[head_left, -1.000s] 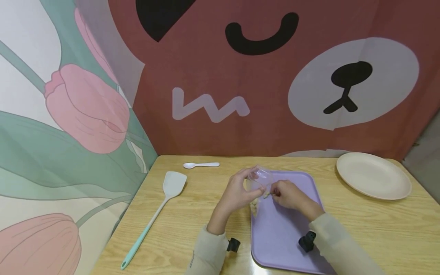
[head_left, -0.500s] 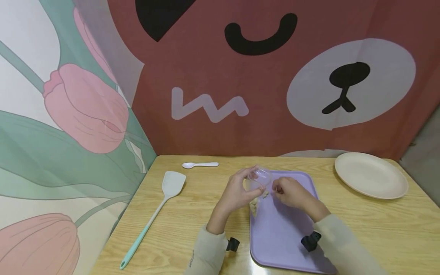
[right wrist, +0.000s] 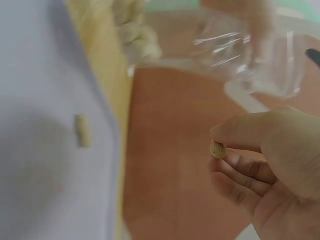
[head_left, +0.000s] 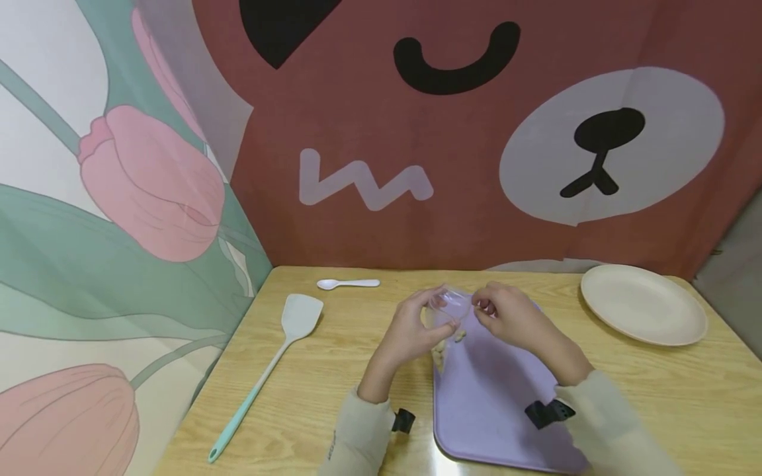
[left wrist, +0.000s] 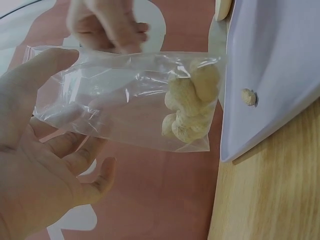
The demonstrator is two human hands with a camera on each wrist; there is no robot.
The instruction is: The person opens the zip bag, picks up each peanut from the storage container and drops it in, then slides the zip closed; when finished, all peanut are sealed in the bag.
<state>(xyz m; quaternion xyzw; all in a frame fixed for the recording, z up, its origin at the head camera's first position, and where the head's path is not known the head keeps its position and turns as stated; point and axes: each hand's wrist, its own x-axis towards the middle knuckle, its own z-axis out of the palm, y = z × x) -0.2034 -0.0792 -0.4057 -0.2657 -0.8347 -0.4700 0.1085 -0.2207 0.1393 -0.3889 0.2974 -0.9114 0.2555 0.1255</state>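
My left hand [head_left: 413, 327] holds a clear plastic bag [left wrist: 125, 95] by its upper part, the mouth spread between thumb and fingers. Several unshelled peanuts [left wrist: 187, 102] sit bunched in the bottom of the bag. In the right wrist view my right hand [right wrist: 275, 165] pinches a single peanut [right wrist: 217, 149] between thumb and fingertips. The head view has that hand raised just right of the bag's mouth. Below, another peanut [left wrist: 248, 97] lies on the purple tray [head_left: 488, 410], close to the bag.
Left of the tray lies a spatula [head_left: 301, 318] with a white head and mint handle. A small white spoon [head_left: 348, 283] rests near the back edge of the wooden table [head_left: 369, 291]. At the back right is a beige plate [head_left: 645, 304].
My right hand has risen from the tray, beside the loose peanut, to the height of the bag's mouth. The left hand and the bag stay nearly where they were.
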